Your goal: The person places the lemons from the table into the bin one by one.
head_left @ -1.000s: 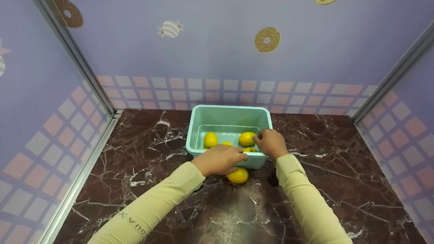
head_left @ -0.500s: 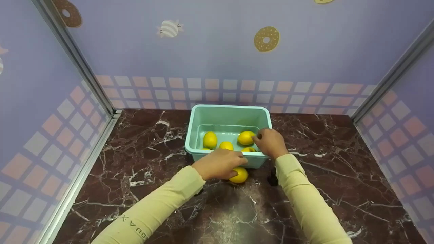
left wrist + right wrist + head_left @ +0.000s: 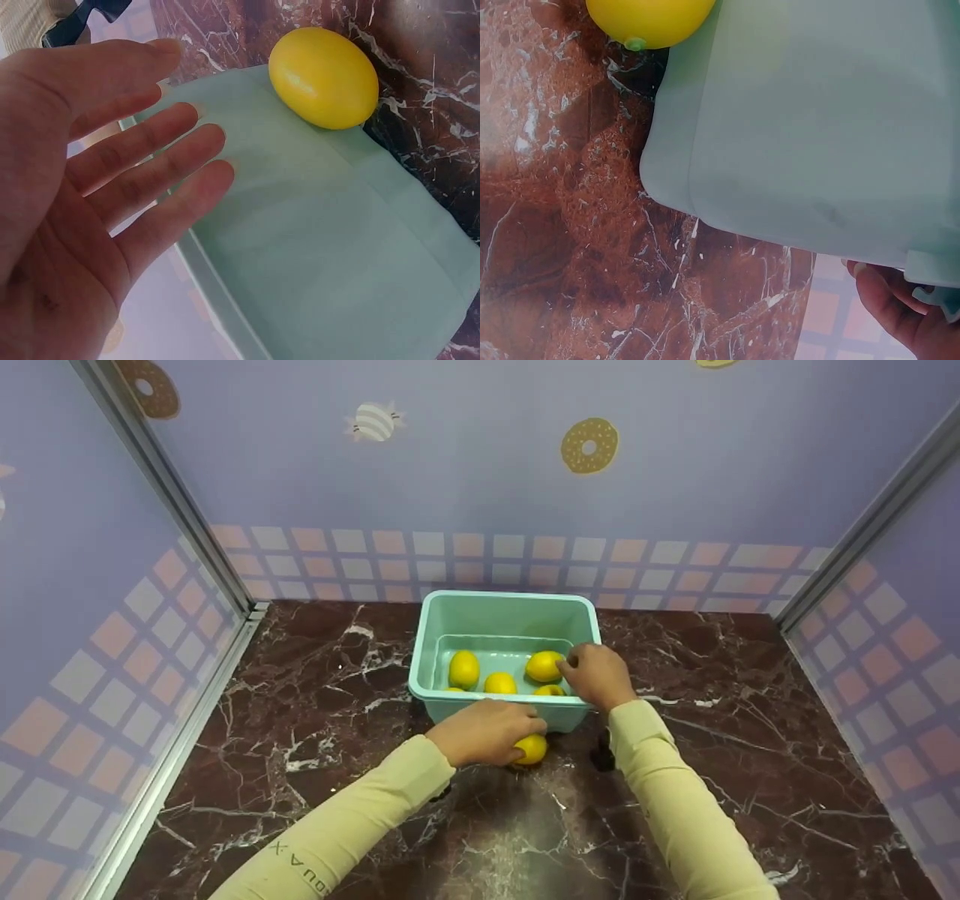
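Observation:
My left hand [image 3: 487,733] hovers in front of a mint-green plastic bin [image 3: 504,613], over a yellow lemon [image 3: 532,750] on the marble surface. In the left wrist view its fingers [image 3: 199,191] are extended, with a gap between them and the lemon [image 3: 324,79]. That lemon lies close against the bin's front wall. My right hand [image 3: 600,675] grips the bin's right rim at the front corner; in the right wrist view its digits show at the bin's edge. Several lemons lie inside, among them one at the left [image 3: 464,669] and one by my right fingers [image 3: 544,667].
The bin stands near the back wall [image 3: 480,472] on a dark red marble tabletop [image 3: 337,682]. Patterned side panels with metal frames [image 3: 169,487] bound the space at left and right.
My left hand has come down off the bin's front rim toward the lemon on the table, uncovering a lemon in the bin's middle. My right hand stays at the right rim.

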### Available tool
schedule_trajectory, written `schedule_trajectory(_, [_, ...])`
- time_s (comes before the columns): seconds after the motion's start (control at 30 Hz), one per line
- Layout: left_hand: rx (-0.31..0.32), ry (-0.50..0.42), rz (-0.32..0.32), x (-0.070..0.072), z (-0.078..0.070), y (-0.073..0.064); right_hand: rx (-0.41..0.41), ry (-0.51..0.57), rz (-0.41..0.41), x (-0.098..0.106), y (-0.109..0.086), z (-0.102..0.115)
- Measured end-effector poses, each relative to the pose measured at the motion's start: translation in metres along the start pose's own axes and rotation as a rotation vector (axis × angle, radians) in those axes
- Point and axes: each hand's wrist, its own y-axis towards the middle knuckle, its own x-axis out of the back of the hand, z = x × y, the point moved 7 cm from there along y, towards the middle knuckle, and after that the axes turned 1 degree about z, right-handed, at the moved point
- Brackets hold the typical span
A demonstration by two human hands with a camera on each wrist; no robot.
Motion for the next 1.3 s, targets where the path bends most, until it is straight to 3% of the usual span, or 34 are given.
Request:
schedule_trajectory(0.47, [0.001,0.0,0.021,-0.012,-0.005,0.002,0.007,0.006,-0.007,0.0,0.0,-0.001])
schedule_trajectory(0.77, [0.014,0.008,0.061,-0.03,-0.007,0.004,-0.002,0.01,0.001,-0.001,0.0,0.0])
schedule_trajectory(1.3, [0.052,-0.03,-0.001,-0.054,-0.005,0.01,0.001,0.014,0.012,0.0,0.0,-0.001])
